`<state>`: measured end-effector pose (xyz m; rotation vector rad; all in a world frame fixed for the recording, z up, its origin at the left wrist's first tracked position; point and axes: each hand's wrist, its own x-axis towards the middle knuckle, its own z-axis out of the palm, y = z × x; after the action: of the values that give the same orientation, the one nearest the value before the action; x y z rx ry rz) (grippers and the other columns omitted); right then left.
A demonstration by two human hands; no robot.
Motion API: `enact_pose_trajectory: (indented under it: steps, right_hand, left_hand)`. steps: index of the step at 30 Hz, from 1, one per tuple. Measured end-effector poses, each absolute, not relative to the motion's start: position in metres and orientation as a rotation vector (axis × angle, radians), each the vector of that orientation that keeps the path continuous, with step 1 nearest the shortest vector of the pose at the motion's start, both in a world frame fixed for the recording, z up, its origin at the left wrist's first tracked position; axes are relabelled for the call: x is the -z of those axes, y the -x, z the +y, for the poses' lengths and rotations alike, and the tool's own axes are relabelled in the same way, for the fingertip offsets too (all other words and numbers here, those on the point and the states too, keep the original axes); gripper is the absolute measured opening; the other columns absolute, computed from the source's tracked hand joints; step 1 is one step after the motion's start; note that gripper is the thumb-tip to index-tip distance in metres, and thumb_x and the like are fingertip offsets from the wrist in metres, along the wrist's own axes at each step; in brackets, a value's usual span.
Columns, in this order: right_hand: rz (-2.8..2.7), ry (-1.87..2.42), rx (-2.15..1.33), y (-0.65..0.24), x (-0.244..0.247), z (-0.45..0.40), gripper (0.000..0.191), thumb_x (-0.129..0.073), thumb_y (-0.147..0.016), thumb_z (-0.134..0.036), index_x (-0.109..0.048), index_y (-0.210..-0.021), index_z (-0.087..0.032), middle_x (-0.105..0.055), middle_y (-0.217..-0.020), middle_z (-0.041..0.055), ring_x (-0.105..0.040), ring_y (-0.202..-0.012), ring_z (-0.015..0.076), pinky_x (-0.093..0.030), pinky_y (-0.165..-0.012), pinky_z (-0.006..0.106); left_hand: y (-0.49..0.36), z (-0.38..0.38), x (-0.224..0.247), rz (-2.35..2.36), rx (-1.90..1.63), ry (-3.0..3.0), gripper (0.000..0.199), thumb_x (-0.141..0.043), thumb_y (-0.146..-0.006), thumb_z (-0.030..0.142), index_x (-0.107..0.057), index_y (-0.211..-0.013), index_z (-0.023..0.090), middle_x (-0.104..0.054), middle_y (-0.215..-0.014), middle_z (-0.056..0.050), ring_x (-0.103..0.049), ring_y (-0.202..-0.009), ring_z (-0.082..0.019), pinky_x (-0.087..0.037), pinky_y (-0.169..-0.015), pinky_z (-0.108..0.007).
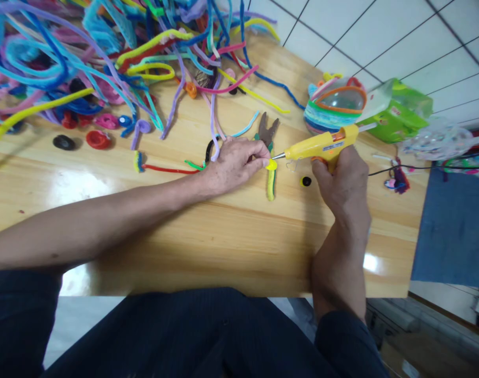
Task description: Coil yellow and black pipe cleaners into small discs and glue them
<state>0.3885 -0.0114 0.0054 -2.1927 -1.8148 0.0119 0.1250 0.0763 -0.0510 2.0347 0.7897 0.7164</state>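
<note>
My right hand [344, 176] is wrapped round a yellow hot glue gun [314, 146], its metal nozzle pointing left. The nozzle tip meets a small yellow piece [271, 165] pinched between the thumb and fingers of my left hand [239, 164]. A short yellow and green pipe cleaner piece [271, 186] extends below that pinch; whether the two are joined I cannot tell. Just beyond my left fingers lie pliers [267, 131] with green handles, partly covered. A small black and yellow disc [306, 181] rests on the table below the glue gun.
A large tangle of coloured pipe cleaners [105, 58] covers the table's back left. At the back right stand a striped pipe cleaner basket [334, 107] and a green package [405, 113]. A dark cord [397, 168] runs right from the glue gun. Coiled red pieces [98, 139] lie left.
</note>
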Motion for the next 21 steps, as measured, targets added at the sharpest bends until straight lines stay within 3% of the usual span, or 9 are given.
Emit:
enact_pose_trajectory:
  steps: [10,21]
  right_hand:
    - [-1.815,2.190,0.033,-0.3925,-0.0068,-0.0128,0.019,-0.065,-0.093,-0.045,-0.063,-0.102,-0.029,-0.071,-0.090,0.0081,-0.065,-0.084,0.0312,-0.054,-0.074,0.046]
    - [-1.809,2.216,-0.075,-0.3902,-0.0043,-0.0113,0.019,-0.060,-0.093,-0.042,-0.057,-0.104,-0.027,-0.070,-0.100,0.0101,-0.067,-0.095,0.0336,-0.053,-0.083,0.049]
  left_hand:
    - [-0.1253,0.0768,0.0515,0.782,-0.719,-2.029,0.015,-0.065,-0.102,0.031,-0.075,-0.094,0.023,-0.081,-0.092,-0.003,-0.071,-0.088,-0.021,-0.053,-0.090,-0.038]
    - [-0.1251,0.0777,0.0527,0.778,-0.713,-2.036,0.018,-0.065,-0.103,0.036,-0.075,-0.095,0.023,-0.080,-0.089,-0.002,-0.071,-0.087,-0.020,-0.053,-0.087,-0.036]
